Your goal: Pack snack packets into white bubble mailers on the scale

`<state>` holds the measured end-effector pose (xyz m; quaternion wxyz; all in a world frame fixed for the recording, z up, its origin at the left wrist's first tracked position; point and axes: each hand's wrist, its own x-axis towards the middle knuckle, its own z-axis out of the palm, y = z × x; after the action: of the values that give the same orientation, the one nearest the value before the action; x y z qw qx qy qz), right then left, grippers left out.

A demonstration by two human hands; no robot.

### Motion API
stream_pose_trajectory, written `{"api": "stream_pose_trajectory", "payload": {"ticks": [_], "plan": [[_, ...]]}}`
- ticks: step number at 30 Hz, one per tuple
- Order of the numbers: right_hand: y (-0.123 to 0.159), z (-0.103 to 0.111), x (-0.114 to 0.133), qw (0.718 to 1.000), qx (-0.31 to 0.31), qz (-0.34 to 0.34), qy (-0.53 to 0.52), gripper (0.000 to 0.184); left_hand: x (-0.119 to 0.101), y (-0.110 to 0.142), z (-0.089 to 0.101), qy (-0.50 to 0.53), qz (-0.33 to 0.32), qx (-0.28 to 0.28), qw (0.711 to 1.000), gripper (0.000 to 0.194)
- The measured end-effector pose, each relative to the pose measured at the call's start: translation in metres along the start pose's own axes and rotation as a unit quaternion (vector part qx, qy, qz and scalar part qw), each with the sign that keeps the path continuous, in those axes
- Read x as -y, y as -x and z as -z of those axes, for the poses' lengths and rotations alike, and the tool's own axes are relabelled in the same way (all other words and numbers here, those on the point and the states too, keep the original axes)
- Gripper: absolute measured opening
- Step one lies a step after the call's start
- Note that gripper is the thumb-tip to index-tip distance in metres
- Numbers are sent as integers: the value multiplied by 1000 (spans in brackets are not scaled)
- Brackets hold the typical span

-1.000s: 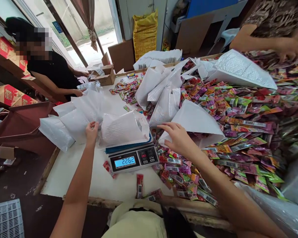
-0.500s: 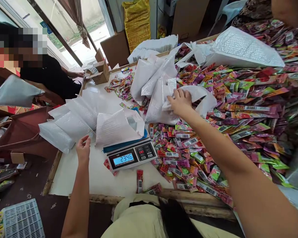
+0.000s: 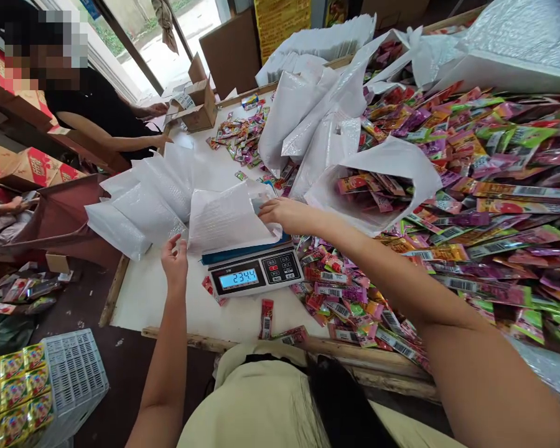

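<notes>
A white bubble mailer (image 3: 224, 221) with its mouth gaping to the right lies on a digital scale (image 3: 256, 272), whose lit display seems to read 234.4. My right hand (image 3: 284, 214) is at that mouth, fingers closed on the rim, fingertips partly hidden. Just left of the scale, my left hand (image 3: 175, 258) hovers half-curled by the mailer's lower left corner, fingers apart and nothing in them. Another open mailer (image 3: 329, 193), with candy sticks inside its mouth, lies on the heap of colourful candy sticks (image 3: 452, 239) to the right.
Several mailers (image 3: 140, 205) overlap in a row left of the scale. More white mailers (image 3: 317, 46) are stacked at the table's back. A small cardboard box (image 3: 200, 112) stands at the far edge, near a person in black (image 3: 98, 118). A grey plastic crate (image 3: 77, 367) is on the floor.
My right hand has left the mailer on the candy heap, whose mouth now stands wide, and moved left to the one on the scale. The display went from 234.6 to about 234.4.
</notes>
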<state>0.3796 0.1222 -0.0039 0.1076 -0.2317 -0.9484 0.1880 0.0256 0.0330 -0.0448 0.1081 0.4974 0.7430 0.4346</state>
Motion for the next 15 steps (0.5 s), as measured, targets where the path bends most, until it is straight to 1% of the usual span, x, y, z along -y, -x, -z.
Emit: {"api": "stream_pose_trajectory", "payload": {"ticks": [2,5,9,11,13,15], "plan": [[0,-6,-4,1000,23,9,8,33,-3,6,-3,-5,-23,18,1000,41],[16,-6,-3,999,25,-22,36,31,-2,12,-7,-10,-53,50,997,40],[52,3,3,990,-23,-99,94,25,1,14,-11,-11,-62,42,997,37],[68,9,6,984,-34,-142,103,26,1,14,-14,-10,-62,38,997,37],[78,15,9,977,-36,-184,100,28,1,13,-15,-6,-61,42,997,38],[81,22,13,972,-53,-211,83,31,1,13,-14,0,-55,40,998,39]]}}
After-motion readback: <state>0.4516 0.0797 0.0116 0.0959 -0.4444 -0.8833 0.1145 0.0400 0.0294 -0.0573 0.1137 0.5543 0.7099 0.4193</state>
